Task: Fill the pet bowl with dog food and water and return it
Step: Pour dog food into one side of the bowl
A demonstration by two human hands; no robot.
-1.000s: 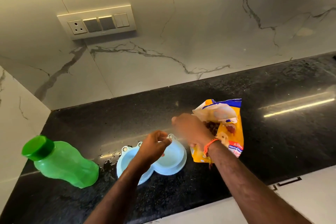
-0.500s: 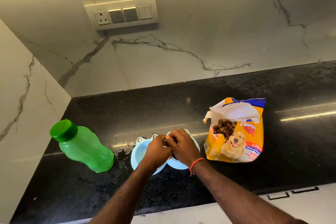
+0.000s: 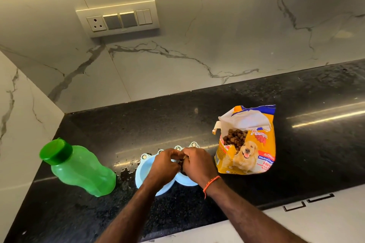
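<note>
Both hands are now sitting together over the pet bowl (image 3: pixel 142 175), where a second ago the right hand (image 3: pixel 197 165) was back by the dog food bag (image 3: pixel 247 142) and only the left hand (image 3: pixel 165 165) was at the bowl. The view has also swung right and down a touch, so the bag's open mouth and the kibble (image 3: pixel 235 138) inside it are showing clearly.

The bowl, a pale blue double one, is resting on a black speckled countertop (image 3: pixel 296 154) near its front edge. A green bottle (image 3: pixel 83 171) with its green cap on is leaning just left of the bowl, and water is lying spilled (image 3: pixel 126 171) between the two. The bag is standing just right of the bowl. White veined marble is running up the wall behind, carrying a switch plate (image 3: pixel 118 18) with a socket. White cabinet fronts (image 3: pixel 316 221) are showing below the counter edge.

The hands are touching each other above the right-hand compartment, fingers curled inward and bunched close. Brown kibble is peeking out between them, cupped in the right hand's fingers, with a few dark pieces showing below in that compartment. An orange thread band (image 3: pixel 211 182) is circling the right wrist. The left hand's fingers are curled too; whether they are pinching any kibble I cannot tell.
</note>
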